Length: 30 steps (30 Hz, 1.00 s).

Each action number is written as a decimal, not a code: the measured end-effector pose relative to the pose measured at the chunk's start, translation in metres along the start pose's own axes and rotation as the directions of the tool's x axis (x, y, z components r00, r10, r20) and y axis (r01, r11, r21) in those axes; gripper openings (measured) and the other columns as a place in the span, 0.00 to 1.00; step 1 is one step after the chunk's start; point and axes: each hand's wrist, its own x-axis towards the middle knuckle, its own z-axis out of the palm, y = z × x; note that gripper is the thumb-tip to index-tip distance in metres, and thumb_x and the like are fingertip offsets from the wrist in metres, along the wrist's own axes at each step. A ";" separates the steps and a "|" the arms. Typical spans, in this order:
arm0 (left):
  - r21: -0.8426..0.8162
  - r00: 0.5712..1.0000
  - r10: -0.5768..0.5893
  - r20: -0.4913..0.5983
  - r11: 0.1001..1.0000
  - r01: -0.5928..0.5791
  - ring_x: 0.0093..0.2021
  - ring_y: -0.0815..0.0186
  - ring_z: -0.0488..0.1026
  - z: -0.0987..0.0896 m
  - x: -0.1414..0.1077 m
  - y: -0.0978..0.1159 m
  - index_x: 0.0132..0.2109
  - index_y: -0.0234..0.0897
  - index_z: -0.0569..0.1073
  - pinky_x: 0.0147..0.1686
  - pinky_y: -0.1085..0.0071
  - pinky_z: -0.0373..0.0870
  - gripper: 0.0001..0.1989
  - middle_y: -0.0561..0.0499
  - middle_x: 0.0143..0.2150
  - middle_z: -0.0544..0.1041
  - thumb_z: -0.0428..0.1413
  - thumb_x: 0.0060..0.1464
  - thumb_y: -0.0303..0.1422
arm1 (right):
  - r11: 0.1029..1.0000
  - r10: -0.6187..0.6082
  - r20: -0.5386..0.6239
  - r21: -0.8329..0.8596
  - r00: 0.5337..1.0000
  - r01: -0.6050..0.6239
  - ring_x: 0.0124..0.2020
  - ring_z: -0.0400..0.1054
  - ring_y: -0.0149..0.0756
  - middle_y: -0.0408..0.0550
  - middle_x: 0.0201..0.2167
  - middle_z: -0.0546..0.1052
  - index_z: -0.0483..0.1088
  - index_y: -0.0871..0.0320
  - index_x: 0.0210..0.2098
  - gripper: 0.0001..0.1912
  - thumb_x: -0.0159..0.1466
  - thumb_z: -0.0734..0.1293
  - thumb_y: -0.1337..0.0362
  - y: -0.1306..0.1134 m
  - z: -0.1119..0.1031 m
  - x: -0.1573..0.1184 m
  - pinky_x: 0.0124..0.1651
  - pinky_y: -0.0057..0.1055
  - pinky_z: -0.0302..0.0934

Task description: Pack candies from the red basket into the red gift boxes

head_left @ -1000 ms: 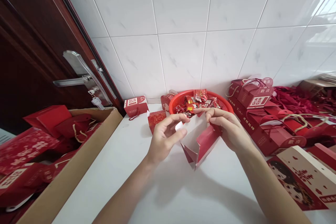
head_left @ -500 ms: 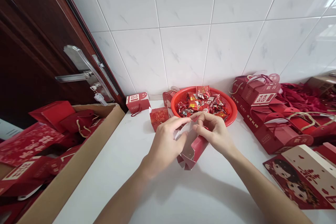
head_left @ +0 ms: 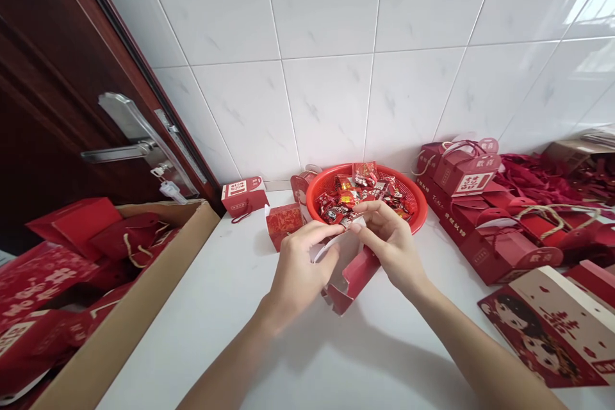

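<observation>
A red paper gift box [head_left: 361, 272], white inside and partly unfolded, is held between both hands above the white tabletop. My left hand [head_left: 302, 272] is closed on its left side, thumb inside and fingers over the far edge. My right hand [head_left: 391, 246] pinches the far right flap between thumb and fingertips. The two hands' fingertips nearly meet at the far end, and they hide part of the flaps. Just beyond stands a red plastic basket [head_left: 420, 211] full of wrapped candies [head_left: 346, 195]. A small red patterned box [head_left: 283, 224] sits left of the basket.
On the left, a cardboard carton [head_left: 158, 275] holds several red boxes. A small red box [head_left: 244, 195] stands by the tiled wall. Several red boxes with cord handles [head_left: 473, 166] are stacked at right, near a cream-and-red printed box [head_left: 552, 327]. A dark door [head_left: 57, 77] is at left.
The view has shifted slightly to the right. My right hand's fingers are a little more spread at the far flap, while both hands still hold the gift box.
</observation>
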 end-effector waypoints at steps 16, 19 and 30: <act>0.038 0.997 0.030 -0.072 0.999 -0.027 0.43 0.61 0.79 0.006 0.003 -0.010 0.45 0.39 0.79 0.43 0.67 0.77 0.10 0.49 0.42 0.82 0.57 0.57 0.26 | 0.949 -0.081 0.018 -0.305 0.997 0.083 0.45 0.73 0.40 0.49 0.47 0.75 0.64 0.53 0.45 0.22 0.56 0.74 0.56 0.001 -0.011 0.005 0.47 0.39 0.68; 0.051 0.997 0.041 -0.066 0.998 -0.038 0.42 0.62 0.79 0.007 0.001 -0.008 0.44 0.39 0.79 0.41 0.69 0.77 0.09 0.48 0.41 0.81 0.57 0.57 0.26 | 0.912 -0.054 0.066 -0.402 0.996 0.076 0.45 0.72 0.40 0.49 0.49 0.73 0.62 0.52 0.45 0.21 0.57 0.73 0.56 -0.007 -0.017 -0.001 0.45 0.38 0.69; 0.110 0.998 0.058 0.004 0.992 -0.058 0.38 0.64 0.78 0.009 -0.001 -0.009 0.40 0.38 0.80 0.39 0.69 0.76 0.11 0.49 0.39 0.79 0.54 0.56 0.22 | 0.779 0.170 0.222 -0.627 0.960 0.008 0.21 0.65 0.32 0.37 0.23 0.74 0.60 0.52 0.37 0.09 0.57 0.64 0.66 -0.029 -0.039 -0.003 0.21 0.26 0.52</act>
